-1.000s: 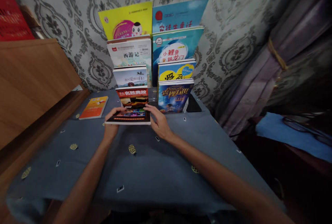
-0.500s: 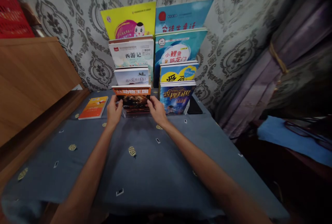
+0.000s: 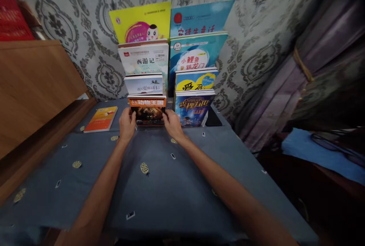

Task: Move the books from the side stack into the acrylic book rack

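Note:
An orange-topped book with a lion on its cover (image 3: 147, 109) stands upright at the front of the left column of a tiered book display. My left hand (image 3: 127, 123) grips its left edge and my right hand (image 3: 171, 123) grips its right edge, fingers curled round the sides. Behind it rise a pale book (image 3: 144, 84), a white book (image 3: 144, 59) and a yellow book (image 3: 141, 21). Beside it stands a dark blue fantasy book (image 3: 192, 108) at the front of the right column.
An orange book (image 3: 100, 119) lies flat on the grey-blue tablecloth (image 3: 159, 177) to the left. A wooden headboard (image 3: 31, 86) runs along the left side. A curtain (image 3: 296, 71) hangs at right, with a blue cloth (image 3: 319, 151) below it.
The book lay flat in both hands on the table a second ago; it has since been raised upright and set into the front slot of the left column, covering the red-titled book there.

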